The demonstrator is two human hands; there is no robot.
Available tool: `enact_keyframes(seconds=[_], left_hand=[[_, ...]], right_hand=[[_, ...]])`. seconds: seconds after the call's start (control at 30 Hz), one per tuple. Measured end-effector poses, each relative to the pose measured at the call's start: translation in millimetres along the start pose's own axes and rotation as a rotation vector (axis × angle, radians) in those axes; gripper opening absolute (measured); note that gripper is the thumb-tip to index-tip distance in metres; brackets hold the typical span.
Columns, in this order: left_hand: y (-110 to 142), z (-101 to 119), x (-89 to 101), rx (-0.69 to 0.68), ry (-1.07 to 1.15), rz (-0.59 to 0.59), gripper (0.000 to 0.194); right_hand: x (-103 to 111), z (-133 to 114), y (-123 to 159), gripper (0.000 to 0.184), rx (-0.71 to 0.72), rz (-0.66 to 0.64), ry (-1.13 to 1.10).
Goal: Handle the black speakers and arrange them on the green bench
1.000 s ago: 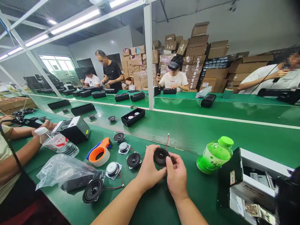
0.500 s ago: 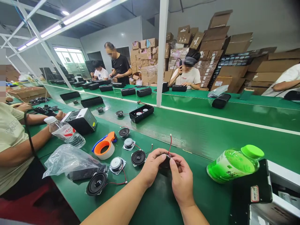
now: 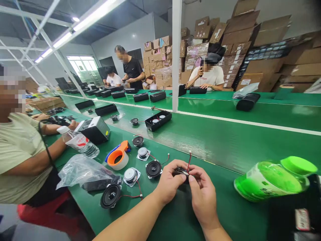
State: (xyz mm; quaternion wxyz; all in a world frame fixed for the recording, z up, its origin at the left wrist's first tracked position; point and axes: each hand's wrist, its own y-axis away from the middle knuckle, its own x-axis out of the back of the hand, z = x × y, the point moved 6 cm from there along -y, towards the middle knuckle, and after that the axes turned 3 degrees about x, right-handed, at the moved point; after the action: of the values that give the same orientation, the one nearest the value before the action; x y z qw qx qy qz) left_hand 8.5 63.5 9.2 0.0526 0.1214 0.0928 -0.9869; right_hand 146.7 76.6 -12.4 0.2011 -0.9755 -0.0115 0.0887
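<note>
Both my hands hold one small round black speaker driver [image 3: 181, 172] just above the green bench. My left hand [image 3: 170, 182] is closed on its left side. My right hand [image 3: 203, 192] is closed on its right side, pinching near its red and black wire [image 3: 189, 160], which sticks up. The driver is mostly hidden behind my fingers. Several loose speaker drivers lie to the left of my hands: a small black one [image 3: 153, 168], a silver-backed one [image 3: 131, 175] and a larger black one [image 3: 110, 195].
A green bottle [image 3: 271, 179] lies on its side at right, beside a dark box [image 3: 296, 214]. An orange tape dispenser [image 3: 117, 157], a plastic bag [image 3: 82, 172], a water bottle [image 3: 81, 144] and a grey box [image 3: 95, 129] lie left. A co-worker's arm [image 3: 35, 164] rests there. Other people sit across the conveyor [image 3: 225, 134].
The driver has turned in my hands from cone facing me to mostly hidden between my fingers, wire up. The view has swung left, bringing the co-worker on my left into sight.
</note>
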Motion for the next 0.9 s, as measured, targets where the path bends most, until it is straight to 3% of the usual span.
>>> enact_keyframes(seconds=[0.2,0.4,0.9], left_hand=[[0,2,-2.5,-0.055,-0.102,0.040,0.020],[0,-8,-1.0,0.008,-0.085,0.114,0.020],[-2,-26,-4.2,0.271,0.377,0.239,0.029]], right_hand=[[8,13,-3,0.034,-0.062,0.006,0.021],[11,26,-6,0.042,-0.109,0.028,0.094],[8,22,-7,0.060,-0.177,0.054,0.139]])
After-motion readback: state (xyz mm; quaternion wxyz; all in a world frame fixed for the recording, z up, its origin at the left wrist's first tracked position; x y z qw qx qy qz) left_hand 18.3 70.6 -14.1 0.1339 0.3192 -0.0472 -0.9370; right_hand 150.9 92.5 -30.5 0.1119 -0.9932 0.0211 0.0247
